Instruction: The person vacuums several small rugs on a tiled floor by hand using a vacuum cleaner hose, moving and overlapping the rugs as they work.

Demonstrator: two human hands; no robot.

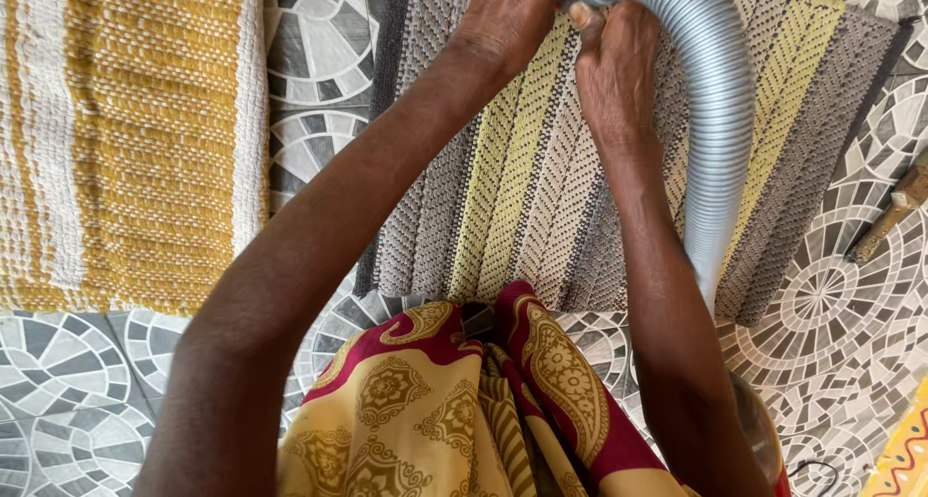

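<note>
Both my hands grip a grey ribbed hose [720, 120] near the top edge of the view. My left hand [507, 18] closes on it from the left, my right hand [614, 67] holds it just beside, thumb up. The hose curves down along my right forearm and ends near the mat's lower edge. Under the hands lies a woven mat [541, 178] with grey, yellow and dark stripes. The hose's far end is cut off by the frame.
A yellow and white woven rug [126, 139] lies to the left on the patterned grey tile floor [831, 294]. A wooden handle [889, 217] rests at the right edge. My red and gold patterned garment [445, 410] fills the bottom centre.
</note>
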